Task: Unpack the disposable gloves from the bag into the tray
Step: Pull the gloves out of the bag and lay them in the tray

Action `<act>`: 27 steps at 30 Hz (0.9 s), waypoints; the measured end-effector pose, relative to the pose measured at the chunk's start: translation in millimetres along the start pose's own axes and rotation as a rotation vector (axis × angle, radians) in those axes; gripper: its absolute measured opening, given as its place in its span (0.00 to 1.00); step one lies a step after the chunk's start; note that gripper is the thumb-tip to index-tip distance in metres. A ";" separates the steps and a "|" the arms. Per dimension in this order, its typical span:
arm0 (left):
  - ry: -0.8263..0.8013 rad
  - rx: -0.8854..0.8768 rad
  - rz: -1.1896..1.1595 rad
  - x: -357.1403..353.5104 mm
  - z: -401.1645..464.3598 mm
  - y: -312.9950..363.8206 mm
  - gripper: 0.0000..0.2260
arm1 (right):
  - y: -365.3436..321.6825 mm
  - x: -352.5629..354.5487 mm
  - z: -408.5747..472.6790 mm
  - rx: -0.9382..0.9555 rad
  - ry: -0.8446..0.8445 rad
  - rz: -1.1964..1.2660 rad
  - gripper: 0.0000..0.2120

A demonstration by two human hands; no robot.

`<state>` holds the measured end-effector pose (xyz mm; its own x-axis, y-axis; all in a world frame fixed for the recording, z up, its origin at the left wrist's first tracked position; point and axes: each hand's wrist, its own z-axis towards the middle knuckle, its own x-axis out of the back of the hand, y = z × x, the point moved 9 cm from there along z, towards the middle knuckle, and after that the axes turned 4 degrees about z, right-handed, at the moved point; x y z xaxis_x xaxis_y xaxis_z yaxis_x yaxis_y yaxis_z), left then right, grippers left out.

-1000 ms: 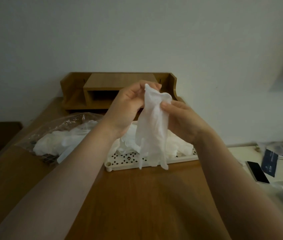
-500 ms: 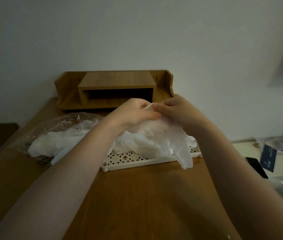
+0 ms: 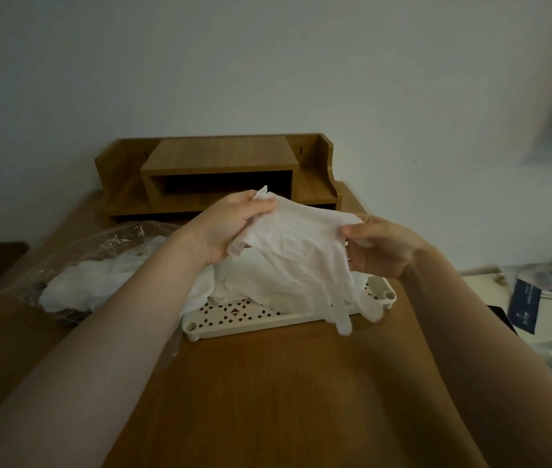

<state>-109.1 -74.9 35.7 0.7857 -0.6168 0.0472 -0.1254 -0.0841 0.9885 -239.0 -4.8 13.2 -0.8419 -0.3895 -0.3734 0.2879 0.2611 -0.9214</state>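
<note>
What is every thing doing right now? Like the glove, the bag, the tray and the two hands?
left hand: pinches one edge of the glove
right hand: pinches the other edge
glove: held up, stretched between both hands above the tray, its fingers hanging down
tray: on the table, partly filled with gloves
bag: lying on the table, gloves inside
phone: lying flat, screen dark

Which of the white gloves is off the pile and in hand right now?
The thin white disposable glove stretched between the left hand and right hand, fingers dangling over the white perforated plastic tray. The others lie heaped in the tray or the clear plastic bag.
</note>
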 end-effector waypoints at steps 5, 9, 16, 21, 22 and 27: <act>0.073 -0.075 0.053 4.4 20.1 4.2 0.10 | -11.9 53.0 -12.3 -0.009 0.497 -0.192 0.12; 0.137 -0.091 0.199 9.2 47.6 8.3 0.06 | -55.3 81.4 -17.4 0.282 0.934 -0.640 0.10; 0.327 -0.285 0.453 36.8 74.6 38.3 0.05 | -113.0 74.5 5.8 0.566 0.894 -1.098 0.01; 0.070 -0.249 0.719 29.8 61.8 13.6 0.04 | -65.5 58.9 17.9 0.357 0.554 -1.399 0.02; 0.007 -0.220 0.843 26.1 57.5 3.1 0.04 | -49.9 57.7 18.5 0.280 0.511 -1.484 0.04; -0.101 -0.158 1.344 14.0 41.9 -24.9 0.06 | -4.6 39.1 12.9 0.098 0.360 -1.629 0.12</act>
<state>-120.4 -114.3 5.8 0.0643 -0.2052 0.9766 -0.6781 0.7090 0.1936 -267.4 -32.7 1.5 -0.3206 0.0332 0.9466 -0.9212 -0.2433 -0.3035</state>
